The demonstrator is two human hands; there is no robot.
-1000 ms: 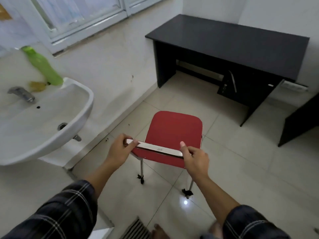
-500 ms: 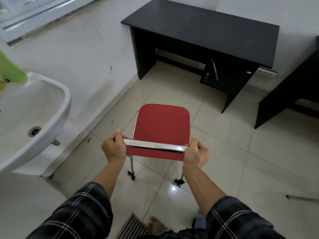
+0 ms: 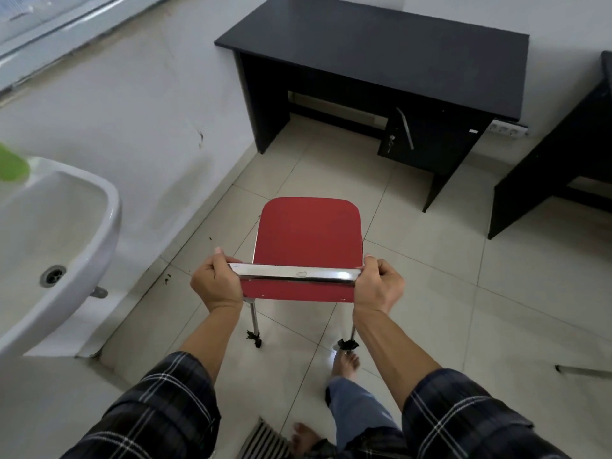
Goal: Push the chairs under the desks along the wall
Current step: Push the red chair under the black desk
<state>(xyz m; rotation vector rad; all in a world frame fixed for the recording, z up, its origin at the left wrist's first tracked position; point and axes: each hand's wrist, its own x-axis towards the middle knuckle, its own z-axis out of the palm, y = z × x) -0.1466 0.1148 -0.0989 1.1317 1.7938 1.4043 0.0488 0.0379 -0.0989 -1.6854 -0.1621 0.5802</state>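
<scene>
Both hands, left (image 3: 217, 282) and right (image 3: 378, 284), fingers still wrapped round the backrest, have brought the chair (image 3: 309, 241) nearer the counter (image 3: 381, 58), open floor between, sink (image 3: 56, 233) left

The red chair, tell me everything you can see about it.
The red padded chair has a smooth seat, a chrome strip along its backrest top and thin chrome legs with dark feet. It stands on pale floor tiles, facing the black desk. The left hand and right hand grip its backrest ends.
</scene>
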